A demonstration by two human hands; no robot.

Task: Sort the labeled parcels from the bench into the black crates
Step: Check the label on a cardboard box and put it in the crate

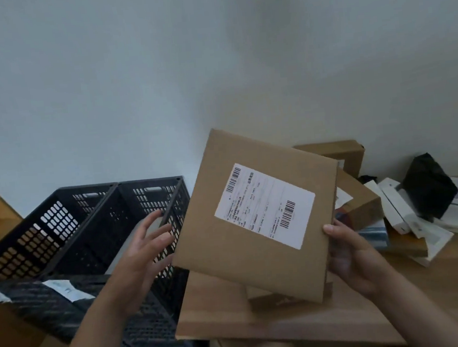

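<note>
Tilting label-up above the wooden bench (332, 319), the flat cardboard parcel (256, 215) has its top corner toward the wall; the right hand (351, 256) pinches its right edge, while the left hand (143, 252), fingers spread, hovers over the black crates (69, 231). More boxes (408, 213) lie behind.

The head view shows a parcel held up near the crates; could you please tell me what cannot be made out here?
- Label text on the brown parcel: too small and blurred, head view.
- Right hand fingers: hidden behind the parcel.
- Crate contents: walls and left hand block them.
- Bench pile behind: partly covered by the parcel.
</note>
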